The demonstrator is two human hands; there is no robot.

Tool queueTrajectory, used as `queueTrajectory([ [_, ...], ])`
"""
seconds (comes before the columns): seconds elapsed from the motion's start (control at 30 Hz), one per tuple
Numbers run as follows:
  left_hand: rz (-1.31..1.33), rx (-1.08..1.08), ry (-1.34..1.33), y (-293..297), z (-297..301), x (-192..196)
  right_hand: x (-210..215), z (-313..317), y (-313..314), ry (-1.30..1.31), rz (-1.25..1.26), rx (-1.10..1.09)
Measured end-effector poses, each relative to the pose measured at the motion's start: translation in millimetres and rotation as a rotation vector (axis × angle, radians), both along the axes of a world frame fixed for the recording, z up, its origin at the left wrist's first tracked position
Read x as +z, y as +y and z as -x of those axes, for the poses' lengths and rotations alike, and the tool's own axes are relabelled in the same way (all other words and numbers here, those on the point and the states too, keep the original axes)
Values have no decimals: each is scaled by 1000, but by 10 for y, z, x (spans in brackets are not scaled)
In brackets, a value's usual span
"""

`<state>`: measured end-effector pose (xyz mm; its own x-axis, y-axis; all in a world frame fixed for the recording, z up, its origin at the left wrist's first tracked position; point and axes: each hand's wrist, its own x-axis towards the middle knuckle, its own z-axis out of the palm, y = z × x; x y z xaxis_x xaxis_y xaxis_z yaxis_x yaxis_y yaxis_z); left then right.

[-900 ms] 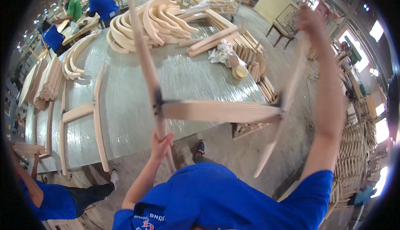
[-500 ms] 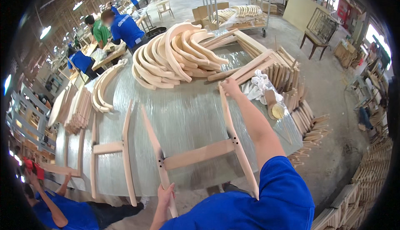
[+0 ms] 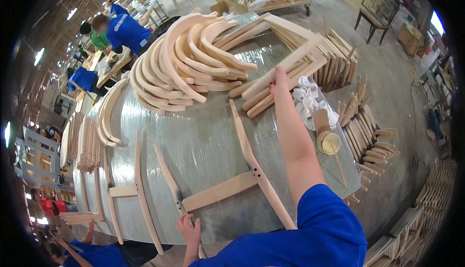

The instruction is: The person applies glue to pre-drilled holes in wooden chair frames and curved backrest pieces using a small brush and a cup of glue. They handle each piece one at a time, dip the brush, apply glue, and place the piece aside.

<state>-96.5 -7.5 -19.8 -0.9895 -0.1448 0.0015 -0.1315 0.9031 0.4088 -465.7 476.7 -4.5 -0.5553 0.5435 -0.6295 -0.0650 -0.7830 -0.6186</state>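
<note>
In front of me on the table lies an H-shaped wooden chair frame [image 3: 220,191], two bent legs joined by a wide crossbar, with dark marks and holes at the joints. My left hand [image 3: 189,229] is closed loosely about the lower part of its left leg, which the hand partly hides. My right arm reaches far forward. My right hand [image 3: 280,81] is closed on the edge of a wooden frame piece [image 3: 293,63] in the stack of frames at the table's far right. A big pile of curved wooden pieces [image 3: 181,56] sits left of that hand.
The table [image 3: 203,126] is wrapped in plastic film. At right are white rags [image 3: 306,95] and a cup of pale liquid [image 3: 331,142] with a stick. A smaller H-shaped frame [image 3: 123,191] lies left. A co-worker in blue [image 3: 104,252] is at lower left; others work behind.
My right hand has left the upper end of the H-shaped frame's right leg and moved forward to the stacked frames. My left hand stays at the left leg. The view has shifted.
</note>
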Motion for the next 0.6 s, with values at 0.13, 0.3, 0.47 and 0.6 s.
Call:
queueTrajectory([
  [0.13, -13, -68, 13, 146, 268, 15, 444, 218, 42, 484, 33, -125],
  [0.3, -113, -169, 184, 402, 622, 314, 979, 455, -221, 746, -206, -171],
  [0.47, 63, -459, 446, 1000, 1419, 1229, 1390, 353, -1176, 946, -439, -25],
  [0.6, 127, -398, 627, 1513, 2029, 1662, 1728, -214, -2082, 995, -894, 152],
])
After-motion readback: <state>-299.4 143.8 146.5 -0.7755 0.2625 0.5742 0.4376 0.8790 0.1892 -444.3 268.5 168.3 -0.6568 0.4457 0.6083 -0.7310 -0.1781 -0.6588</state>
